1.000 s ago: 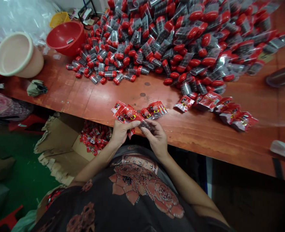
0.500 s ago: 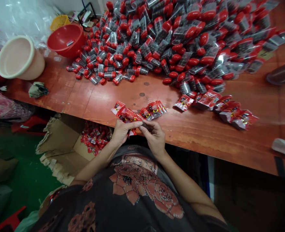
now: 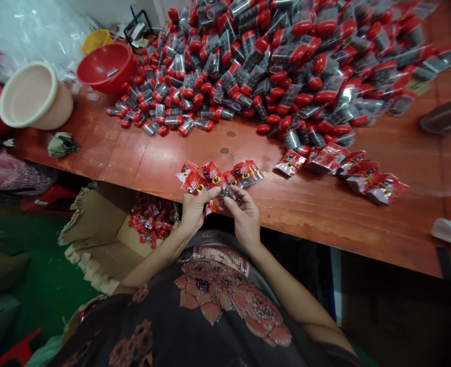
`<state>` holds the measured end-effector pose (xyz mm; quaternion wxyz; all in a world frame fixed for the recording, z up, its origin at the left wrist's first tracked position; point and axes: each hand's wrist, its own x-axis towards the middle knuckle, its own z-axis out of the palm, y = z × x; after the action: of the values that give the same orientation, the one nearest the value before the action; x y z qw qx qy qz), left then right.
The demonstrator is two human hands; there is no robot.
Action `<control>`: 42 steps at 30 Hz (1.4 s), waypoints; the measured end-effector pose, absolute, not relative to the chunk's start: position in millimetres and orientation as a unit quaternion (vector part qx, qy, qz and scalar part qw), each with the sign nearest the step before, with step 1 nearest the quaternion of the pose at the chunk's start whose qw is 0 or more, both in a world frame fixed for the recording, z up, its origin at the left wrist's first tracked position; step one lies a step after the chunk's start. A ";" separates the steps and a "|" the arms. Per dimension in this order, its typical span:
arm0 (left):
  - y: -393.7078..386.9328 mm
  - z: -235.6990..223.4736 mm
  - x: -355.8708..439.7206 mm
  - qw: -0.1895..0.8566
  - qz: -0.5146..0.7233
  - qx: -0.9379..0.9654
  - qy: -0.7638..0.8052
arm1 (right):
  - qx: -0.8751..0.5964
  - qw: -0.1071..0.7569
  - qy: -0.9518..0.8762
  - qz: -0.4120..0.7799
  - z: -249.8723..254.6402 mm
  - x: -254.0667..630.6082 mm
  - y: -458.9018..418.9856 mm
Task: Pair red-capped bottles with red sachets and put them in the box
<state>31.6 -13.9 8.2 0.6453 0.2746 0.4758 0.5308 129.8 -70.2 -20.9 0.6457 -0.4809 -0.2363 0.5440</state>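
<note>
At the table's front edge, my left hand [image 3: 194,210] is closed, its thumb lying over a shiny red packet [image 3: 210,172] with printed figures. Beside it my right hand [image 3: 245,218] pinches a small clear piece with dark contents [image 3: 227,191] between thumb and fingers. The left thumb's tip meets this piece; whether it is joined to the red packet I cannot tell. More red packets [image 3: 247,172] lie just beyond the fingers. The undersides of both hands are hidden.
A big heap of clear tubes with red caps [image 3: 229,81] covers the table's back. Red packets [image 3: 363,171] lie to the right. A white bucket [image 3: 36,97] and red bowl [image 3: 106,69] stand left. An open carton [image 3: 91,216] with red packets sits below the edge.
The clear piece with dark contents has come into sight between my fingers. The red packet by my left hand has turned more upright. My right-hand fingers have shifted slightly.
</note>
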 end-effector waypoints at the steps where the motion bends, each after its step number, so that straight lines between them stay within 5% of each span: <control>1: -15.3 8.4 32.2 0.645 0.529 0.274 0.478 | -0.480 0.651 -0.232 0.540 -21.7 128.3 -70.9; 42: -22.3 4.8 37.1 0.636 0.541 0.283 0.472 | -0.504 0.685 -0.235 0.472 -24.6 117.7 -76.0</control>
<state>37.1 -22.3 4.8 0.6359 0.2827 0.4717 0.5415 117.7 -76.0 -24.6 0.6846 -0.5038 -0.2348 0.4716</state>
